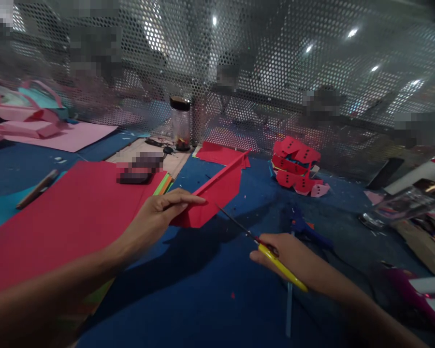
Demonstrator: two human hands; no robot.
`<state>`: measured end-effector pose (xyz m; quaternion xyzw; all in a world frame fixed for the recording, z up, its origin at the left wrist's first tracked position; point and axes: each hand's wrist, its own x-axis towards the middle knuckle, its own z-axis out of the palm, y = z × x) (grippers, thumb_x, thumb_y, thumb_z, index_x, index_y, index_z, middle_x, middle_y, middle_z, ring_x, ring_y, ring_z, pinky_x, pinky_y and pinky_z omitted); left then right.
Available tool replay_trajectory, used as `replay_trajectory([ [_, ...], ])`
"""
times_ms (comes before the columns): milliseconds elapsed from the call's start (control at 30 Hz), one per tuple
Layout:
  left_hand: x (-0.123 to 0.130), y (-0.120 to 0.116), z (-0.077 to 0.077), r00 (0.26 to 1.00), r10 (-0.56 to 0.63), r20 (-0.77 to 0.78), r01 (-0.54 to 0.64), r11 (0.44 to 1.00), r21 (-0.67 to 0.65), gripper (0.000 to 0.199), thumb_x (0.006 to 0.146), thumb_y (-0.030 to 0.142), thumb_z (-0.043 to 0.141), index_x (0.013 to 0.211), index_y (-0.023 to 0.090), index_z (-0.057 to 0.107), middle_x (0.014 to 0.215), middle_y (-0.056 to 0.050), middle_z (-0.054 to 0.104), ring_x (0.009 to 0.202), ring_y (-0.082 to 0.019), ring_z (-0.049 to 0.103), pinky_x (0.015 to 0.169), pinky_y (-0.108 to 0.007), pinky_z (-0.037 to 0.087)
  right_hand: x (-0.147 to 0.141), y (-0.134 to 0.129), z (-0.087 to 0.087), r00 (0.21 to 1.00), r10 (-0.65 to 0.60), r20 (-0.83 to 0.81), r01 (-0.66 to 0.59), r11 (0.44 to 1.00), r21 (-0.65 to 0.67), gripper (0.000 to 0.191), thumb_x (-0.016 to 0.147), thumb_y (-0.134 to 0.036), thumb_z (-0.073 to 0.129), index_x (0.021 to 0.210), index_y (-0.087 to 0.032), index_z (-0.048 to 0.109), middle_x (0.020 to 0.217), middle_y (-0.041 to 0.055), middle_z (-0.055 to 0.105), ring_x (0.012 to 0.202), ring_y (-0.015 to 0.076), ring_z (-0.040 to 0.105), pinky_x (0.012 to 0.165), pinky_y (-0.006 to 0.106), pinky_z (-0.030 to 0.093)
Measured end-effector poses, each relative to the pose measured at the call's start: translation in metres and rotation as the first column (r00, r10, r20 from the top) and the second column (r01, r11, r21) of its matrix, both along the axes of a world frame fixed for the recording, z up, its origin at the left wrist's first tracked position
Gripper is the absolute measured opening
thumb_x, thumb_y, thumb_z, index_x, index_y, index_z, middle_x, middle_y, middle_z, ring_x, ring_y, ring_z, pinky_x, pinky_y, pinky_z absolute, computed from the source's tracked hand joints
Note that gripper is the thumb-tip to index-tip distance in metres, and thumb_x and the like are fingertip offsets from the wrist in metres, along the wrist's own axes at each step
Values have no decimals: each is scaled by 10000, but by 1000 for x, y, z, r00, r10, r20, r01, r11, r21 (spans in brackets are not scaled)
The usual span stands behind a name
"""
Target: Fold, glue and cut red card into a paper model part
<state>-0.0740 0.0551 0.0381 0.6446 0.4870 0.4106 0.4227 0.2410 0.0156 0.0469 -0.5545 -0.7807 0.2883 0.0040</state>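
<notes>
My left hand (170,207) pinches a folded piece of red paper (221,186) between thumb and fingers, holding it raised over the blue tabletop (188,299). The paper slants up to the right and has a narrow folded strip along its upper edge. In my right hand (288,251) is a pair of scissors (283,271) with yellow handles. Their blades point up and left, and the tips are at the paper's lower right edge. Whether the blades touch the paper, I cannot tell.
Large red sheets (76,212) lie at left, a dark phone-like object (139,169) on them. Behind stand a lidded jar (181,125) and a perforated metal screen (246,72). Red paper cutouts (299,166) are stacked at right, near a blue glue gun (306,227).
</notes>
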Motion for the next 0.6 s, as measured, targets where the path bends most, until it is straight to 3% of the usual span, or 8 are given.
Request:
replay_trajectory([
  [167,-4,5,-1,999,25,42,-24,999,-24,255,971,378,591,1064,307,818,1201,-41,750,1100,-222,668,830,-296,509,17,19,5,963,-145,227,107,980,170,383,946,-564,594,791,-214,590,772,26,702,681,188,624,605,284,301],
  [267,-5,6,-1,998,39,45,-37,998,-50,256,955,392,604,1052,288,817,1174,-44,745,1017,-206,668,773,-278,497,26,41,4,900,-233,368,136,953,271,390,935,-598,585,839,-222,629,846,66,747,762,248,685,605,295,292],
  [433,-2,5,-3,1000,-17,20,19,994,-111,259,924,384,606,1015,214,780,845,-26,674,674,-128,514,578,-241,365,32,97,-4,878,-241,414,83,928,363,448,953,-626,534,975,-208,692,947,107,767,861,273,715,608,297,334],
  [600,1,3,-6,992,-102,75,112,982,-149,221,886,411,668,969,209,634,714,37,528,607,-105,426,536,-221,303,24,146,-17,908,-187,375,13,908,419,380,942,-505,625,1134,-190,717,1105,98,748,943,230,696,731,279,443],
])
